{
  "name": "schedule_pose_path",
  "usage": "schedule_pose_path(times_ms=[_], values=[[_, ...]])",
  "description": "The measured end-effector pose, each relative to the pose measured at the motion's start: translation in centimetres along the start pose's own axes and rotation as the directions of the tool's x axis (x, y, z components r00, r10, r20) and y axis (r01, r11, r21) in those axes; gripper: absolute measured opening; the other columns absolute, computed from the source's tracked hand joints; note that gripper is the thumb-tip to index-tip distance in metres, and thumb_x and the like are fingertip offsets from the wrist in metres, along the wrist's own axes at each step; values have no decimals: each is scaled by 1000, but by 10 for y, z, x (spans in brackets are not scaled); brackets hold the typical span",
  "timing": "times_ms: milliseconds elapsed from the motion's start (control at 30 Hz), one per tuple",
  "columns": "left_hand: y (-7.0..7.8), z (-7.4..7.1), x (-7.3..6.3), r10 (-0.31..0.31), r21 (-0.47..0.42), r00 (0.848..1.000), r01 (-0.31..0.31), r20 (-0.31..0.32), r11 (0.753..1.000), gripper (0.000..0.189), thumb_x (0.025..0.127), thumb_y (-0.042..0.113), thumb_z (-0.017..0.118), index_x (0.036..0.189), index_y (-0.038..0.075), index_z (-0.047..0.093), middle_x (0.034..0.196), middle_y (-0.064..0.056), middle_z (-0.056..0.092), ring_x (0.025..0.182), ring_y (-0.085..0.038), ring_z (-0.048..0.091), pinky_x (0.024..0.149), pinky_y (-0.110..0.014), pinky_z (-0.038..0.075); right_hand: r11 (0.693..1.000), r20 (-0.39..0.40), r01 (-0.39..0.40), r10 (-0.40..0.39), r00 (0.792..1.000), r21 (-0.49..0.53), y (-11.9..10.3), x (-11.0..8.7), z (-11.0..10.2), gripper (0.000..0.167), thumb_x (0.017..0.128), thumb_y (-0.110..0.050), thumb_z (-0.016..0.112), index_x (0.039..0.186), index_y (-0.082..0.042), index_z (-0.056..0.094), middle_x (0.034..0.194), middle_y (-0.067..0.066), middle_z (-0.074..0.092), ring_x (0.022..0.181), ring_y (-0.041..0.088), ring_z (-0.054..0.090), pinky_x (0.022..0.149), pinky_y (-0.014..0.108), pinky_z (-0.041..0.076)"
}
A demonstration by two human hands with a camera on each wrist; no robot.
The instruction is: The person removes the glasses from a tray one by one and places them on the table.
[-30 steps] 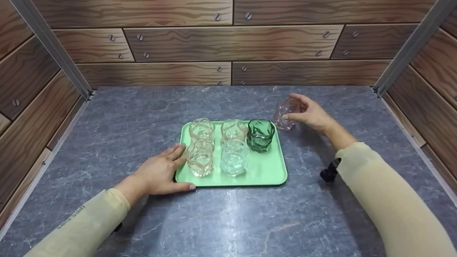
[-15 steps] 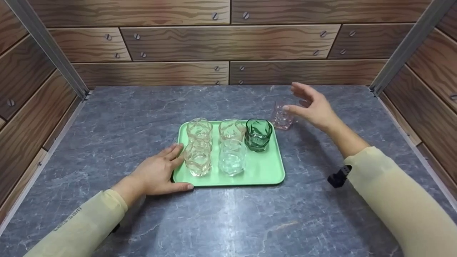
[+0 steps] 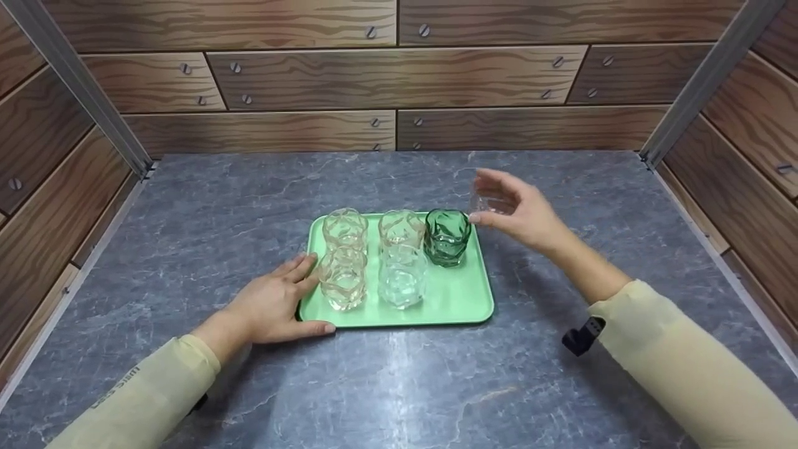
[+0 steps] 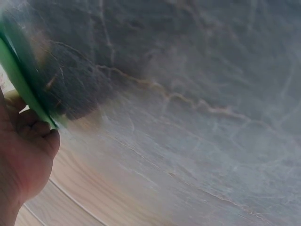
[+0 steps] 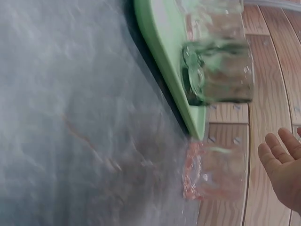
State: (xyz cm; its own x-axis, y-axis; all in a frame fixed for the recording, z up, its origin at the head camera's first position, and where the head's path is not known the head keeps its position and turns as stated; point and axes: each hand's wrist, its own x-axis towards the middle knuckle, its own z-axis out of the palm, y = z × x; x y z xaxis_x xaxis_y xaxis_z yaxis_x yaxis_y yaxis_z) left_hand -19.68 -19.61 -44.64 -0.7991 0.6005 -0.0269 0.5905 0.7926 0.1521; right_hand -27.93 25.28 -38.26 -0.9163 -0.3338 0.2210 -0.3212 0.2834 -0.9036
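My left hand holds the near left corner of a light green tray, its fingers along the side and its thumb along the front edge. In the left wrist view, bent fingers meet the tray's rim. Beyond the tray's far right corner, a pink glass stands upright on the table. My right hand is by this glass and partly hides it in the head view, thumb and fingers spread. The right wrist view shows these fingers straightened and apart from the glass. A dark green glass stands on the tray, close to my right thumb.
Several clear and faintly tinted glasses share the tray, among them a pale blue one in the front row. Wood-patterned walls enclose the back and sides of the grey marbled table.
My right hand rises off the pink glass, then comes back down and left beside it. My left hand and the tray stay put, while the head view shifts slightly.
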Motion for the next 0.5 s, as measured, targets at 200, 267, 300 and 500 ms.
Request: schedule_pose_path(times_ms=[200, 267, 300, 500], values=[[0, 0, 0, 6, 3, 1000, -6, -1, 1000, 115, 89, 90, 48, 162, 1, 40, 170, -26, 27, 156, -45, 28, 119, -58, 39, 1000, 42, -17, 17, 999, 6, 5, -7, 15, 82, 90, -7, 85, 160, 0, 42, 155, 20, 52, 146, 40, 47, 121, 48, 38], [0, 0, 0, 7, 0, 1000, -7, -5, 1000, 115, 89, 89, 49, 162, 1, 40, 170, -26, 27, 156, -45, 28, 119, -57, 38, 1000, 51, -26, 26, 998, 6, 6, -8, 19, 82, 91, -7, 86, 161, -1, 42, 157, 19, 51, 147, 39, 46, 122, 48, 37], [0, 0, 0, 8, -1, 1000, -8, -8, 1000, 115, 89, 89, 50, 162, 1, 40, 169, -26, 28, 156, -45, 28, 119, -57, 38, 1000, 54, -30, 30, 998, 7, 7, -9, 20, 83, 90, -7, 86, 161, -1, 42, 157, 19, 50, 147, 39, 46, 122, 48, 37], [0, -1, -1, 11, -7, 1000, -11, -13, 1000, 114, 90, 88, 52, 162, 0, 41, 169, -26, 29, 156, -44, 28, 121, -56, 36, 998, 72, -54, 55, 996, -26, 13, -10, 27, 87, 89, -11, 88, 161, -2, 42, 159, 22, 47, 148, 39, 46, 123, 46, 36]])
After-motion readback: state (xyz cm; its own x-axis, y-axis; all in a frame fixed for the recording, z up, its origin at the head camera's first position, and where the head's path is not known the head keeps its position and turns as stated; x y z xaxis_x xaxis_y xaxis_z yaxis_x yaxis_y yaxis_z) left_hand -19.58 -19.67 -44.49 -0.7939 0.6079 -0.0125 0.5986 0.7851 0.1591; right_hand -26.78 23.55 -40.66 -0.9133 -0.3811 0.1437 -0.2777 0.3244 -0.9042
